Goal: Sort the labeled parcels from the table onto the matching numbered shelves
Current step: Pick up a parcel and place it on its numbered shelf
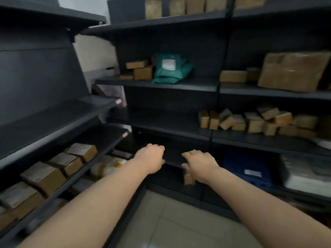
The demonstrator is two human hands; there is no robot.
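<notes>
Both my arms reach toward the dark corner shelving. My left hand hovers in front of a low bare shelf, fingers curled under, with nothing visible in it. My right hand is beside it, palm down, gripping a small brown parcel that hangs below the thumb and fingers at the shelf's front edge. The frame is blurred, so no label or shelf number can be read.
Labeled cardboard parcels fill the lower left rack. A green mailer bag and boxes sit on an upper shelf, several small boxes at mid right, and a blue parcel at low right. Pale floor tiles lie below.
</notes>
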